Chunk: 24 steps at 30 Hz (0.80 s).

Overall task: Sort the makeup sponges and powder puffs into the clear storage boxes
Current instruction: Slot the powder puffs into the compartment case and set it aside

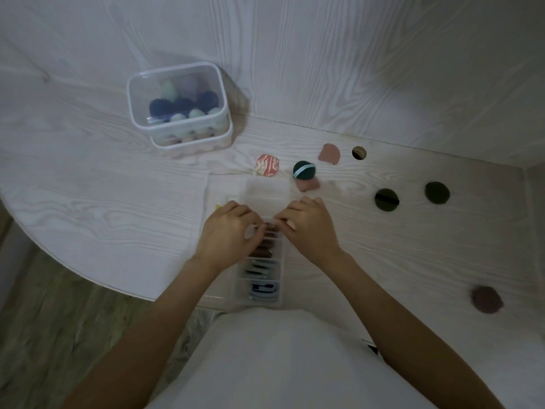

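- The pale wood-grain table [383, 255] carries everything; a cable hole [359, 152] sits near its back edge.
- A clear lidded box [178, 109] stands well to the left, with egg-shaped sponges inside, dark blue and pale green.
- A long clear divided box [261, 278] lies at the near edge, puffs standing on edge in its sections.
- The left hand [233, 231] and right hand [308, 224] meet over its middle section, fingertips pinched together on something small there; what they grip I cannot tell.
- Loose puffs lie beyond and to the right: a marbled pink one [267, 164], a dark green one with a pale strap [304, 169], two pink ones, two dark green rounds [386, 200] and a brownish one [486, 299].
- These look light, soft and squashy; a pinch at the rim or strap should do, slid in edgewise.
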{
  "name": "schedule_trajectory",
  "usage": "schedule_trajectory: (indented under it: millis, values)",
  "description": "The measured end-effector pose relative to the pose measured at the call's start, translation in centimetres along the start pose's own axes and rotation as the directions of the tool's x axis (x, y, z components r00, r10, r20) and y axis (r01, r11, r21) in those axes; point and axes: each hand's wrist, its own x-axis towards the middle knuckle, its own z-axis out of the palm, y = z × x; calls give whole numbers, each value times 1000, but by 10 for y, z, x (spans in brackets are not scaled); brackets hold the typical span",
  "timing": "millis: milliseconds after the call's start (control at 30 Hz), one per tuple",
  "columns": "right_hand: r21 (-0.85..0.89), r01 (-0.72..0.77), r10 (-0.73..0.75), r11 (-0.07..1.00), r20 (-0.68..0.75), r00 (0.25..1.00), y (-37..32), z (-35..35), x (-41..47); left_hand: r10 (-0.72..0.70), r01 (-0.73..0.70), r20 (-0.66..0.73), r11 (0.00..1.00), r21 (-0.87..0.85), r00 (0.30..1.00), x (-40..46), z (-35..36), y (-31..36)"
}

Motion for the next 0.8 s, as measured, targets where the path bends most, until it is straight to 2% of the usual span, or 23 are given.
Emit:
schedule_trajectory:
  millis: [100, 167, 267, 367, 433, 533, 633, 700, 800]
  values:
    - [167, -280, 294, 945, -69, 953, 27, -15, -2, -35, 32, -91, 999, -38, 995, 34, -15, -5]
    - [156, -414, 421, 897, -12, 907, 49, -15, -2, -46, 41, -57, 996, -77, 997, 68, -13, -17]
    - [46, -559, 538, 828, 215, 815, 66, -2, -1, -83, 110, 189, 984, -138, 978, 123, 10, -40]
    - [-52, -624, 599, 779, 351, 719, 65, 10, 6, -99, 101, 449, 995, 21, 888, 162, 35, -57]
    - [-57, -646, 617, 761, 369, 695, 63, 14, 9, -117, 68, 539, 992, 109, 834, 175, 45, -63]
    - [32, -688, 646, 725, 315, 695, 61, 15, 9, -139, 80, 504, 987, 138, 853, 180, 49, -63]
    - [124, -705, 661, 699, 264, 702, 58, 13, 5, -135, 110, 429, 990, 82, 893, 171, 44, -60]
    - [199, -709, 666, 677, 246, 705, 57, 10, 0, -129, 141, 339, 990, -12, 932, 159, 33, -60]
    - [360, -707, 693, 608, 194, 694, 51, -1, -7, -147, 172, 121, 956, -237, 982, 131, 5, -49]
